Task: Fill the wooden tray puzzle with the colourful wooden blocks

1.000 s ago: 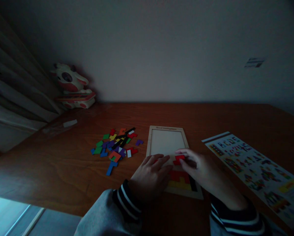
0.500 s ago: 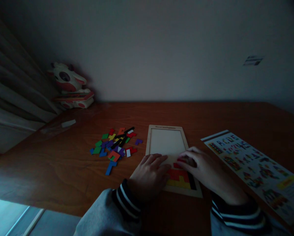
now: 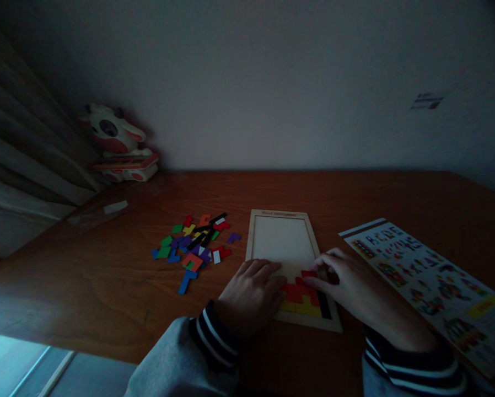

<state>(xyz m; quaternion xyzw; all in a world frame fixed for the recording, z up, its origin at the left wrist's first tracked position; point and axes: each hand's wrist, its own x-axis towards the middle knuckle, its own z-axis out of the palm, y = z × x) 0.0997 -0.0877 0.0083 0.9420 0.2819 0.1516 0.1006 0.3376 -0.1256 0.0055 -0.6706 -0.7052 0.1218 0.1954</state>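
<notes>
The wooden puzzle tray point(image 3: 279, 237) lies upright to me, with red, orange and yellow pieces point(image 3: 297, 309) and a black strip point(image 3: 324, 306) fitted at its near end. My right hand point(image 3: 344, 278) pinches a red puzzle piece point(image 3: 306, 280) between thumb and fingers, over the tray's right side just beyond the fitted pieces. My left hand point(image 3: 253, 289) rests across the tray's left edge, fingers lying forward with nothing seen in them. It hides part of the fitted pieces.
Loose coloured puzzle pieces point(image 3: 193, 248) are heaped left of the tray. A printed pattern sheet point(image 3: 429, 286) lies on the right. A cow-shaped toy point(image 3: 121, 146) stands at the back left by the curtain point(image 3: 32, 149), and a white slip point(image 3: 116, 207) lies nearby.
My right hand has shifted slightly right with the red piece, closer to the tray's right rim. My left hand has stayed almost still.
</notes>
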